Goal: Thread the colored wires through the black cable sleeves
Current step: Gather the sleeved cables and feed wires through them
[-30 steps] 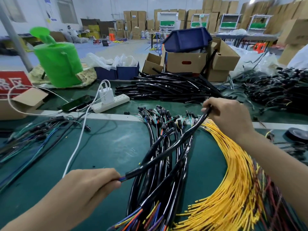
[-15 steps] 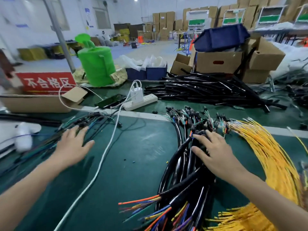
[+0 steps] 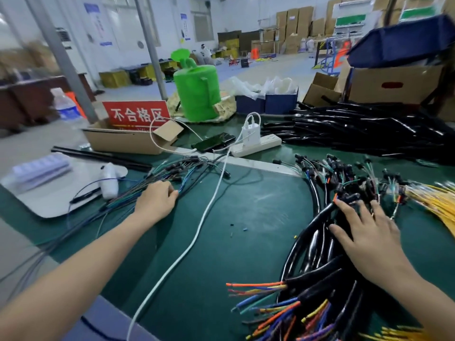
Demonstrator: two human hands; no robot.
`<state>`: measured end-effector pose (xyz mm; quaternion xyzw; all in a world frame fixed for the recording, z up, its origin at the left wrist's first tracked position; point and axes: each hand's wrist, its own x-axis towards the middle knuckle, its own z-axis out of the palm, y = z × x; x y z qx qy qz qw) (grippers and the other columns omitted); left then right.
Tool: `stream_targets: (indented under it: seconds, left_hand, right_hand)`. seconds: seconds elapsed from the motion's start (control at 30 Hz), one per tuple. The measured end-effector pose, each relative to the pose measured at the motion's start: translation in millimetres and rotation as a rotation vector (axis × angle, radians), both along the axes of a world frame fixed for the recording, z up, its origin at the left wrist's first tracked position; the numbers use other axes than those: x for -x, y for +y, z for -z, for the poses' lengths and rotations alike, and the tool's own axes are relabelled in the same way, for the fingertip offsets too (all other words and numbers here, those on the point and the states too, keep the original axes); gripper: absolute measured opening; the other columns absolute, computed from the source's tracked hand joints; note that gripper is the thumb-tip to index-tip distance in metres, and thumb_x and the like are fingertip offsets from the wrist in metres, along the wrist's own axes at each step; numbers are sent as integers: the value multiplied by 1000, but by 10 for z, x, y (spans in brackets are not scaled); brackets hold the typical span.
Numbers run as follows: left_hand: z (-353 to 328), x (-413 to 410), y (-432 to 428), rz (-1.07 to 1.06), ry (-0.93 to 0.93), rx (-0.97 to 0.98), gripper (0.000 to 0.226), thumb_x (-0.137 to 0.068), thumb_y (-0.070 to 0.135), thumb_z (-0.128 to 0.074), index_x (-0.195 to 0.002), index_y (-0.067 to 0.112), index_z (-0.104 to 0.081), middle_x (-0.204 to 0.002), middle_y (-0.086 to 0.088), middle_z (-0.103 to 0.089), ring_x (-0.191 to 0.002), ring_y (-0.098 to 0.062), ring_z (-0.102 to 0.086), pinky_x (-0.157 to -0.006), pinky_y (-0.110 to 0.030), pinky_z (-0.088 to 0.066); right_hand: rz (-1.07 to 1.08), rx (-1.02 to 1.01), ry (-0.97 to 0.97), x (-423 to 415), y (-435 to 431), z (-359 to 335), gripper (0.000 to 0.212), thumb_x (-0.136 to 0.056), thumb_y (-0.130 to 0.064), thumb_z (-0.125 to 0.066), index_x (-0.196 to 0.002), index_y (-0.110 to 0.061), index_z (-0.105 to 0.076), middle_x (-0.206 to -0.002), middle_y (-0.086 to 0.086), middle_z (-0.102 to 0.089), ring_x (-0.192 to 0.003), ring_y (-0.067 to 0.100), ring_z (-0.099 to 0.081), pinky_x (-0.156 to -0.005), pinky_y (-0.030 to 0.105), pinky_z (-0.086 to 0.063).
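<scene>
Walls (image 3: 167,23): white, carrying blue-headed notices. Windows (image 3: 200,23) at 12 o'clock are bright, and the light is even throughout. Floor (image 3: 278,67): pale blue-grey. Two grey steel posts (image 3: 61,57) rise at 10 and 11 o'clock. Brown cartons (image 3: 293,20) are stacked high along the far wall at 1 o'clock, with shelving racks (image 3: 349,18) beside them. Yellow crates (image 3: 114,79) at 11 o'clock. Dark wooden desk (image 3: 27,102) at 9 o'clock. Workbench (image 3: 258,212) topped in green matting.

A factory hall: stacked cardboard boxes (image 3: 293,25), a green workbench (image 3: 251,217), heaps of black cable sleeves (image 3: 364,129).
</scene>
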<state>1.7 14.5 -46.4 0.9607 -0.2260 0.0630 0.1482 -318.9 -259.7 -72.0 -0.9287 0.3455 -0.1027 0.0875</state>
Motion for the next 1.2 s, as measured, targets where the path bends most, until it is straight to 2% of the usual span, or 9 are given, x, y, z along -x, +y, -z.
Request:
stream_targets:
  seconds: [0.1, 0.33, 0.5, 0.63, 0.8, 0.9, 0.97, 1.07, 1.2]
  left_hand:
    - [-22, -64, -29, -42, 26, 42, 22, -93, 31, -54, -93, 13, -66, -104, -10, -65, -97, -31, -59, -81, -40, -50]
    - [-177, -247, -251, -80, 132, -135, 19, -91, 16, -50, -81, 5, -62, -102, -18, -65, -93, -34, -60, -79, -39, -50]
    - [-451, -380, -184, -22, 197, -8, 19, -94, 7, -51, -97, -5, -65, -99, -18, -70, -95, -29, -63, -78, -32, -45]
    - [-1032, -419, -123, 25, 71, 112, 21, -99, 17, -46, -91, 7, -63, -90, -8, -69, -70, -17, -55, -63, -31, -40]
    - [-1762, -459, -48, 78, -217, 437, 22, -100, 21, -44, -110, 7, -57, -95, -8, -68, -86, -22, -61, -73, -36, -49]
    - [-2026, -359, -24, 239, -307, 592, 13, -99, 25, -44, -104, 24, -55, -78, 10, -70, -70, 5, -62, -52, -10, -48]
    - [-2124, -267, -47, 392, -371, 315, 15, -99, 26, -45, -100, 35, -58, -76, 13, -66, -63, 0, -62, -42, -10, -41]
    - [-2151, -192, -122, 491, -402, -181, 20, -94, 22, -54, -94, 38, -66, -82, 2, -61, -63, -14, -55, -52, -26, -39]
    - [-2069, -215, -149, 430, -291, -226, 19, -91, 16, -60, -88, 31, -72, -84, 3, -63, -79, -18, -52, -72, -30, -39]
  right_hand:
    - [-7, -15, -10, -21, 31, -7, 58, -95, -55, -24, -149, -42, -7, -159, 9, -13, -146, 22, 8, -116, 42, -2]
    - [-32, -44, -7, -9, 77, -48, 57, -97, -52, -26, -149, -41, -5, -160, 6, -8, -146, 21, 10, -117, 41, 0]
    - [-42, -66, -5, 24, 44, -55, 57, -98, -51, -25, -149, -42, -2, -161, 5, -4, -146, 20, 14, -117, 41, 3]
    - [-46, -76, -15, 32, 26, -45, 58, -97, -52, -27, -149, -43, -2, -161, 5, -4, -146, 19, 14, -117, 40, 3]
    - [-51, -56, -4, 4, 19, -56, 60, -97, -52, -31, -149, -41, -3, -160, 6, -8, -146, 21, 10, -117, 41, 0]
    - [-50, -60, -8, 6, 20, -53, 61, -97, -52, -31, -149, -41, -3, -160, 6, -8, -146, 21, 11, -117, 41, 0]
    - [-49, -55, -10, 19, 16, -53, 61, -97, -52, -31, -150, -41, -4, -160, 6, -9, -146, 21, 10, -117, 41, 0]
    - [-40, -42, 1, 39, -6, -67, 61, -97, -53, -31, -150, -40, -4, -160, 6, -10, -147, 22, 9, -117, 41, -2]
    - [-28, -19, 19, 59, -18, -71, 61, -97, -52, -32, -150, -38, -6, -159, 6, -13, -147, 23, 6, -117, 41, -5]
